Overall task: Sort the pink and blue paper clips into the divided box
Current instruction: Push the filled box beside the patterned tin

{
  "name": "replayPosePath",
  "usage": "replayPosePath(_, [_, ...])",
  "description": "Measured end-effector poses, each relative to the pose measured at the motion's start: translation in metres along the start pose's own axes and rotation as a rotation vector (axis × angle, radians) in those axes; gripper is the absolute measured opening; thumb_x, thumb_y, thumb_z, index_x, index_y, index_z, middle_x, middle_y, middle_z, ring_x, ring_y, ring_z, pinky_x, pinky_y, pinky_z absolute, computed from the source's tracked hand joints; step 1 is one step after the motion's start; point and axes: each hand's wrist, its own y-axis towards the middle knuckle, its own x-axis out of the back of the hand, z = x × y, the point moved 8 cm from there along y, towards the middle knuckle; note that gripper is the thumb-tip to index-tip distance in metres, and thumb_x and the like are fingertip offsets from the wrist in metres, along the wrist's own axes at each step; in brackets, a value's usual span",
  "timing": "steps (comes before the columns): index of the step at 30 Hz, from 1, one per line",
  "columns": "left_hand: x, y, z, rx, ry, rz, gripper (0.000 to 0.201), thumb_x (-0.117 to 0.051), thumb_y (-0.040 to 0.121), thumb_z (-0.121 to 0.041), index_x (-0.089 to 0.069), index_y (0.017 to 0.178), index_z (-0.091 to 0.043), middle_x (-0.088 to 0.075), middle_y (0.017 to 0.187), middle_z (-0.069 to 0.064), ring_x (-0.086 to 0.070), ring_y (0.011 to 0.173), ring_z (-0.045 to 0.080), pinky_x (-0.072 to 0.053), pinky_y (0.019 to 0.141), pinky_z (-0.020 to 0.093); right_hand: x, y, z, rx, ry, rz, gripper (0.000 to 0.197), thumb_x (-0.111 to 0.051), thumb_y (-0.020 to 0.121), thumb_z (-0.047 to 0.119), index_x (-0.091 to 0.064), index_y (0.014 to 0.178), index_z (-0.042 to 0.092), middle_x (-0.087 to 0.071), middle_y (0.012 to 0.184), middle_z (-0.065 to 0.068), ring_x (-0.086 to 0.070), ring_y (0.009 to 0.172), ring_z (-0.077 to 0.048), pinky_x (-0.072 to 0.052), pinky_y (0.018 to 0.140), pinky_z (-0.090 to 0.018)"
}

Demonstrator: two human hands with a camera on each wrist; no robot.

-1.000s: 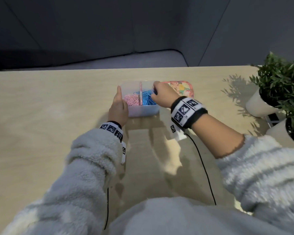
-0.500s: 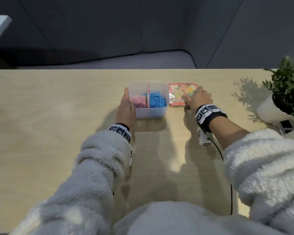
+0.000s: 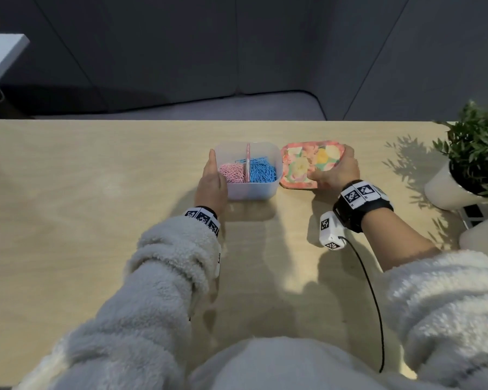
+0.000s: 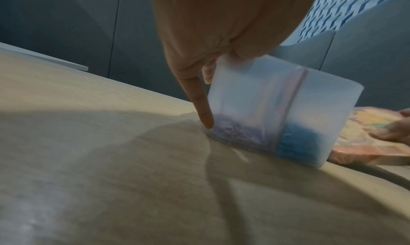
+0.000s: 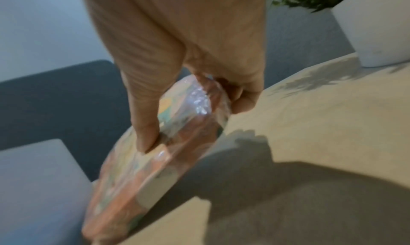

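A translucent divided box (image 3: 248, 192) stands on the wooden table. Pink clips (image 3: 231, 173) fill its left compartment and blue clips (image 3: 262, 171) its right, either side of a pink divider (image 3: 248, 159). One blue clip lies on the pink side near the divider. My left hand (image 3: 212, 181) lies flat against the box's left wall, index finger (image 4: 204, 111) straight down to the table. Just right of the box (image 4: 321, 108), my right hand (image 3: 335, 173) grips a floral lid (image 3: 302, 164), thumb on top and fingers curled round its far edge. The lid (image 5: 177, 143) is tilted.
Two potted plants in white pots (image 3: 445, 190) stand at the table's right edge. A black cable (image 3: 372, 299) runs from my right wrist toward my body. A grey sofa seat (image 3: 209, 108) lies beyond the table's far edge. A white surface (image 3: 0, 52) shows at the top left.
My right hand left the box's blue compartment, moved right to the floral lid and took hold of it; the lid is now tilted. My left hand stayed on the box.
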Motion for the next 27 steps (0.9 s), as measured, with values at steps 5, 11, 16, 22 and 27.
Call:
replayPosePath(5, [0.000,-0.004,-0.004,0.024,0.030,0.020,0.056,-0.027,0.096,-0.008,-0.007,0.148,-0.010,-0.023,0.154,0.010,-0.041,0.130,0.027,-0.034,0.104,0.032,0.034,-0.050,0.045,0.325,0.124,-0.232,0.049,-0.057,0.079,0.012,-0.037,0.124,0.017,-0.059,0.115,-0.008,-0.059,0.101,-0.031,-0.048,0.088,-0.038])
replayPosePath(11, [0.009,0.002,-0.004,0.053,-0.127,-0.047,0.058,-0.032,0.098,-0.026,-0.005,0.147,-0.008,-0.013,0.155,0.013,-0.024,0.141,0.024,-0.020,0.115,0.031,0.043,-0.089,0.101,0.494,0.611,-0.322,0.057,-0.057,0.077,0.003,-0.042,0.131,0.010,-0.053,0.120,0.004,-0.056,0.094,0.010,-0.044,0.083,-0.008])
replayPosePath(16, [0.016,0.020,-0.014,0.158,-0.368,-0.058,0.049,-0.021,0.101,-0.033,-0.022,0.144,-0.009,-0.028,0.150,0.010,-0.026,0.140,0.018,-0.016,0.115,0.024,-0.047,-0.063,0.112,0.296,0.574,0.045,0.044,-0.060,0.085,0.018,-0.047,0.127,0.013,-0.054,0.128,-0.005,-0.055,0.112,-0.014,-0.052,0.089,-0.026])
replayPosePath(22, [0.000,0.027,-0.015,0.270,-0.480,0.019,0.061,-0.030,0.090,-0.053,-0.028,0.140,-0.018,-0.049,0.134,0.010,-0.052,0.119,0.023,-0.044,0.103,0.046,-0.073,-0.043,0.097,0.293,0.275,0.013,0.053,-0.067,0.078,0.042,-0.052,0.123,0.017,-0.051,0.124,-0.008,-0.049,0.116,-0.022,-0.040,0.099,-0.030])
replayPosePath(27, [0.005,0.025,-0.010,0.292,-0.510,-0.077,0.044,-0.029,0.095,-0.038,-0.042,0.131,-0.015,-0.056,0.123,0.008,-0.056,0.112,0.021,-0.046,0.100,0.043,-0.084,-0.035,0.088,0.267,0.189,0.044,0.051,-0.065,0.080,0.044,-0.056,0.120,0.012,-0.044,0.121,-0.012,-0.046,0.118,-0.027,-0.038,0.102,-0.031])
